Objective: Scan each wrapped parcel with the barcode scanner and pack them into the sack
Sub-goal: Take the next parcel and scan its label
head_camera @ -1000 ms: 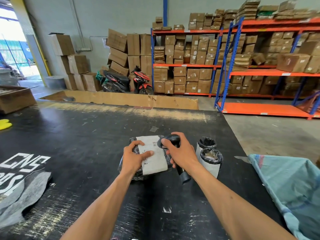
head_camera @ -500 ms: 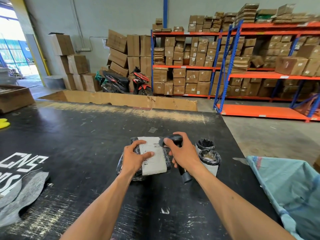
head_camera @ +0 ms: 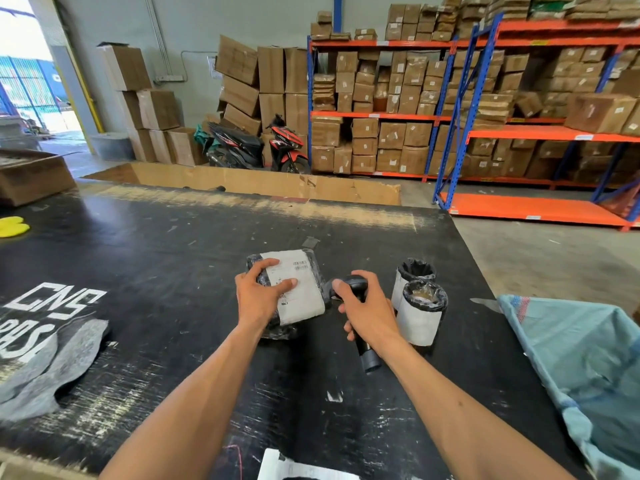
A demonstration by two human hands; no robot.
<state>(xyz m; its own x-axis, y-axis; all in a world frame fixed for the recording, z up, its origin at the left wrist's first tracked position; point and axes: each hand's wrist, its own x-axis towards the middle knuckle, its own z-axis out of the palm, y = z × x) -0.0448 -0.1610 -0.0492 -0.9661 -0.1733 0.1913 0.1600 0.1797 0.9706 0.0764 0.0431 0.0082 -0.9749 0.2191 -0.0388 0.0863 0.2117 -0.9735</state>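
A black-wrapped parcel (head_camera: 301, 289) with a white shipping label lies on the black table (head_camera: 156, 271), label up. My left hand (head_camera: 259, 292) grips its left side, thumb on the label. Just right of the parcel, my right hand (head_camera: 367, 310) is closed around a black barcode scanner (head_camera: 360, 327), whose head points left toward the parcel. Two upright cylindrical parcels (head_camera: 420, 315) with white labels and black tops stand right of the scanner. The pale blue sack (head_camera: 581, 368) hangs open at the table's right edge.
A grey felt cloth (head_camera: 52, 372) lies at the left front, and a white label sheet (head_camera: 294, 467) at the near edge. A cardboard box (head_camera: 31, 174) and a yellow object (head_camera: 12, 226) sit far left. Shelving with cartons and a parked scooter stand beyond the table.
The right hand has drawn the scanner slightly right, away from the label, uncovering the parcel's barcode. The left hand stays on the parcel.
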